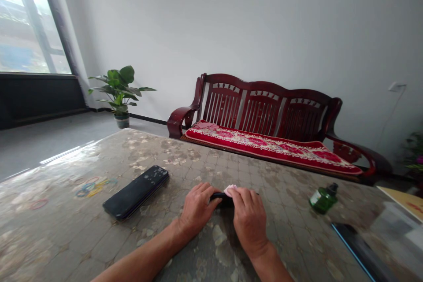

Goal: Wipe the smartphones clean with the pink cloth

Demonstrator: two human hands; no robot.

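My left hand [199, 206] is closed on the left end of a flat, dark, phone-like object [226, 201], seen nearly edge-on above the table. A small wad of white tissue [230, 189] is pinched in my right hand [248, 216] against the top edge of that object, toward its right end. My fingers hide both ends, so I cannot tell exactly what the dark object is. To the left of my hands lies a long black case [137, 191] with pale spots on its upper face.
Several coloured rubber bands [94, 187] lie at the left. On the right stand a green pump bottle [324, 198] and, nearer, a blue-edged dark phone-like slab [360, 251]. Beyond the patterned table [178, 246] are a wooden bench [264, 110] and a potted plant [120, 90].
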